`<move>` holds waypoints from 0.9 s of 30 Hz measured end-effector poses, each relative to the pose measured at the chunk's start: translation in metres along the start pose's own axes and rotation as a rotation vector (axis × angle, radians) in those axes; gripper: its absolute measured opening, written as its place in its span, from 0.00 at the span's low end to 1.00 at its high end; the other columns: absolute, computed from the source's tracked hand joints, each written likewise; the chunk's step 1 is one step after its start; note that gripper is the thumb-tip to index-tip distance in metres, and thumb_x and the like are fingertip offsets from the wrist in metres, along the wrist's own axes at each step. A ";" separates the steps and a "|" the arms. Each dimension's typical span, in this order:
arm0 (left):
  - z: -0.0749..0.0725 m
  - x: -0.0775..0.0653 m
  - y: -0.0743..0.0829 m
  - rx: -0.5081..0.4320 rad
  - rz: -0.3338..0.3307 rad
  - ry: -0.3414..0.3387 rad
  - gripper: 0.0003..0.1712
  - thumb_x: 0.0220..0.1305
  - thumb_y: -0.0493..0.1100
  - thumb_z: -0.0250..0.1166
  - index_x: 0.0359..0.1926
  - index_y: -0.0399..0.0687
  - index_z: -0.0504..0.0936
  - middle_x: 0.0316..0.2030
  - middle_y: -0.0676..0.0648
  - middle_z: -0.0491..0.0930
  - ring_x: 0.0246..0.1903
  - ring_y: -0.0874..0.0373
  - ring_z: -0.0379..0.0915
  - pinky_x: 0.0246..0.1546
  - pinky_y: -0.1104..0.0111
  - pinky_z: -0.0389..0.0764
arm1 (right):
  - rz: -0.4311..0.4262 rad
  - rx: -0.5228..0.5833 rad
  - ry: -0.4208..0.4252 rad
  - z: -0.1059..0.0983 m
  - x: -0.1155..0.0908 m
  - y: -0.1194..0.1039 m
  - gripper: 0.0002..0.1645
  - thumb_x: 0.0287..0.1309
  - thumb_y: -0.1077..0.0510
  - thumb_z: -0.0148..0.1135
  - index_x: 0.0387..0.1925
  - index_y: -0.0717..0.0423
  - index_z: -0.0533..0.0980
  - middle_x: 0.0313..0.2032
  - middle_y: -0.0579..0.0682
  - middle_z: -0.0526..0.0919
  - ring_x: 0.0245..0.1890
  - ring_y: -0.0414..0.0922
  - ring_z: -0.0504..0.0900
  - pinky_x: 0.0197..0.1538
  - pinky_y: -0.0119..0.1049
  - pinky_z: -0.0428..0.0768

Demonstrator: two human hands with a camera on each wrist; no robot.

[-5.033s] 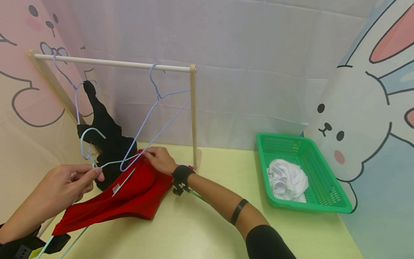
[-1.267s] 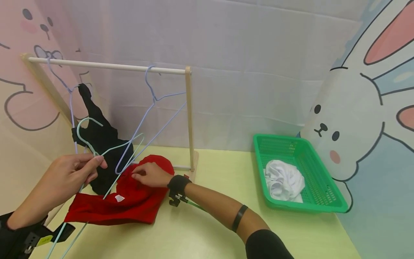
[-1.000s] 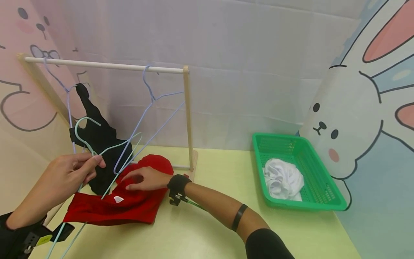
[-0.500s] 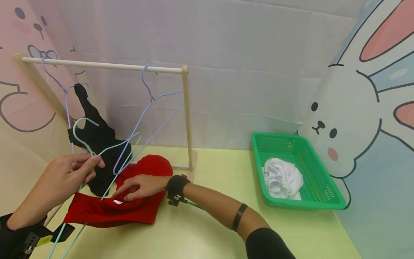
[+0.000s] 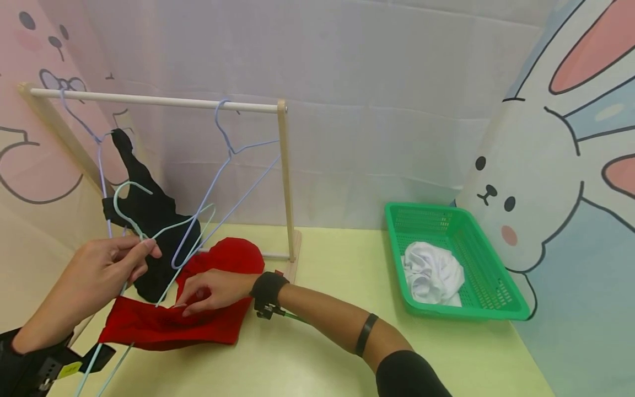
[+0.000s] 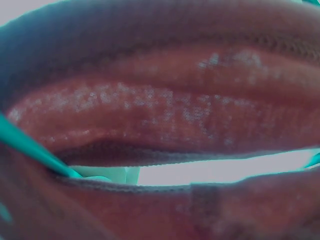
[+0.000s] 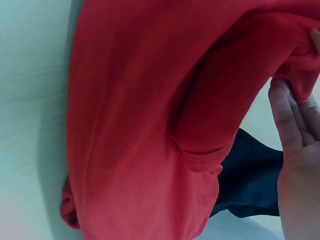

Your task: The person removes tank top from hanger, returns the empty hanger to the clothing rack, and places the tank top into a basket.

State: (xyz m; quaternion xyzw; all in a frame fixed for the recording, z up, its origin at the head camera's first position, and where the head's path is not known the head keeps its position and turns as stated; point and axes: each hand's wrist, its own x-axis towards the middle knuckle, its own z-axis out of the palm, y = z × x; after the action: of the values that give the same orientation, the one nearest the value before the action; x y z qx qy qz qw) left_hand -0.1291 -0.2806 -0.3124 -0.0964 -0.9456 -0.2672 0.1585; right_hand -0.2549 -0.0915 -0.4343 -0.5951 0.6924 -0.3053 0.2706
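My left hand (image 5: pixel 111 267) pinches a mint-green hanger (image 5: pixel 131 182) at its neck, with the hook pointing up. One lower end of the hanger passes through a red top (image 5: pixel 171 331), whose near part hangs across it. The hanger's other end sticks out bare at the upper right. With thumb and fingertips my right hand (image 5: pixel 220 289) pinches the red top's edge, where its white label was. In the right wrist view, fingers (image 7: pixel 282 107) hold a fold of the red fabric (image 7: pixel 125 125). The left wrist view looks into the red opening (image 6: pixel 160 110), crossed by the hanger (image 6: pixel 35 150).
A wooden rack with a white bar (image 5: pixel 163 101) stands behind. From it hang a purple hanger (image 5: pixel 230 150) without clothing, overlapping the mint one in view, and another bearing a black top (image 5: pixel 149 187). A green basket (image 5: pixel 404 295) holding white cloth (image 5: pixel 432 273) stands at the right.
My right hand has let go of the hanger's far side, moved left and nearer, and taken the red top's edge. The hanger's right end has come out of the top.
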 end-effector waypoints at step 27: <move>0.003 0.006 -0.002 -0.025 0.005 0.028 0.17 0.84 0.44 0.56 0.45 0.41 0.88 0.21 0.52 0.74 0.22 0.61 0.67 0.17 0.68 0.68 | -0.049 -0.081 -0.055 0.014 0.007 -0.002 0.19 0.72 0.63 0.67 0.62 0.60 0.84 0.55 0.50 0.85 0.52 0.29 0.76 0.57 0.17 0.75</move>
State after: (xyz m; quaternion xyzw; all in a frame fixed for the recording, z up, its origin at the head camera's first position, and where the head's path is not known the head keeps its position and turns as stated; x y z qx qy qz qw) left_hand -0.1363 -0.2802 -0.3141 -0.0971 -0.9396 -0.2800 0.1711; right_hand -0.2439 -0.1001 -0.4422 -0.6304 0.6818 -0.2672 0.2576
